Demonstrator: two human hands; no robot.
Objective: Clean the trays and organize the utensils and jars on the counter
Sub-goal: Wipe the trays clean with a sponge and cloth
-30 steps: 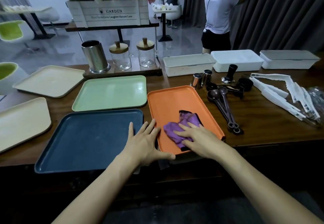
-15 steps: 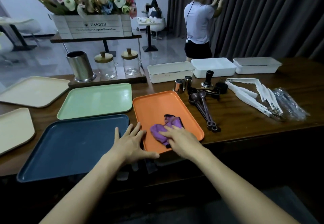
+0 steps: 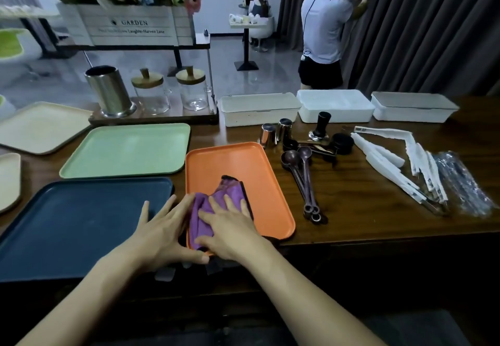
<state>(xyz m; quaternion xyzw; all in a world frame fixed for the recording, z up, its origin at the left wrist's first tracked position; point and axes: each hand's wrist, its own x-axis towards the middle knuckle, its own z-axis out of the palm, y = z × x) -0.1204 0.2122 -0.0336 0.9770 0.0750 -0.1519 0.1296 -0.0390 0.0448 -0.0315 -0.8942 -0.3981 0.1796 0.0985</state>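
Both hands are busy: your left hand (image 3: 162, 226) lies spread flat across the dark blue tray's (image 3: 67, 224) edge, probably bracing the orange plastic tray (image 3: 243, 167), while your right hand (image 3: 230, 226) presses the purple cloth (image 3: 213, 205), fingers splayed, into its near-left corner on the bench (image 3: 365, 196).

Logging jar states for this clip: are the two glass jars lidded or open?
Lidded. Both glass jars carry wooden lids with knobs. Contents: cannot tell.
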